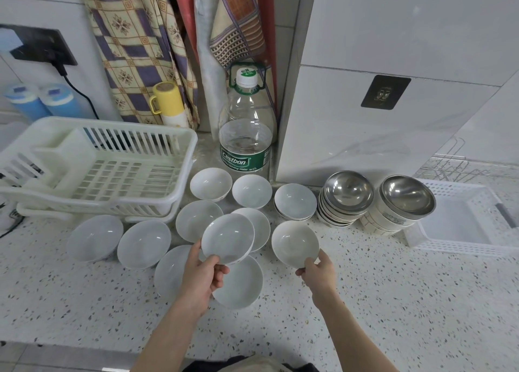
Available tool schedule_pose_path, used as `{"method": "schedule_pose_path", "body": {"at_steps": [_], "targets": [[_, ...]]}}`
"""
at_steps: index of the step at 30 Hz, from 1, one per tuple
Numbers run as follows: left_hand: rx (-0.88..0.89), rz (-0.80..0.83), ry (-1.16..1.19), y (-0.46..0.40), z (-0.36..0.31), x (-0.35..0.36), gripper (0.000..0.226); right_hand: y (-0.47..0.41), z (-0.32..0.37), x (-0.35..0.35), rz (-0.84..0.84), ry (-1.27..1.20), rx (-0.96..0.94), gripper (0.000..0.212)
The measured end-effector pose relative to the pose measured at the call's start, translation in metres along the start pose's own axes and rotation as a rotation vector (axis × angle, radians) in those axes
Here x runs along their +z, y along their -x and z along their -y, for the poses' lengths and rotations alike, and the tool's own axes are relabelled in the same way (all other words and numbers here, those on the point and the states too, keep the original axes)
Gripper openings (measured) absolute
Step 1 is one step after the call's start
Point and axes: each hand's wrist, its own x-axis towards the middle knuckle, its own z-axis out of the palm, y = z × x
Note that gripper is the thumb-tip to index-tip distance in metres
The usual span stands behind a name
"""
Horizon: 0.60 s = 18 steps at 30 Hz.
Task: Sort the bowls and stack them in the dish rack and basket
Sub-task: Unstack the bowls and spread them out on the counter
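On the speckled tabletop (393, 301), left hand (203, 277) grip pinches a white bowl (228, 238) lifted over loose white bowls; right hand (318, 270) grip pinches another white bowl's (295, 243) rim. Dish rack (98, 169) far left, basket (463, 222) far right.

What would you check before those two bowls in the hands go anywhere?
1. Left hand grips lifted white bowl at its near rim: ok.
2. Right hand pinches second white bowl at its rim: ok.
3. Dish rack has free space: ok.
4. Basket has free space: ok.
5. Whether the second bowl is off the counter: cannot tell.
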Motion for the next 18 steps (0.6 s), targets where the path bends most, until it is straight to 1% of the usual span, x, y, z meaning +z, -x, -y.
{"method": "schedule_pose_path", "body": {"at_steps": [4, 10, 14, 18], "targets": [[0.003, -0.001, -0.016, 0.0018, 0.0006, 0.0006, 0.054, -0.0010, -0.0017, 0.0039, 0.014, -0.007, -0.009, 0.051], [-0.011, -0.016, -0.055, 0.0027, 0.0043, 0.0009, 0.057, -0.0014, -0.0033, 0.0039, 0.024, -0.037, -0.004, 0.049], [0.005, -0.005, -0.071, 0.0038, 0.0057, 0.0040, 0.053, -0.0037, -0.0054, 0.0022, 0.049, -0.055, 0.009, 0.039], [0.040, 0.051, -0.109, 0.0080, 0.0066, 0.0069, 0.051, -0.0027, -0.0075, -0.0014, 0.101, -0.153, 0.076, 0.029]]}}
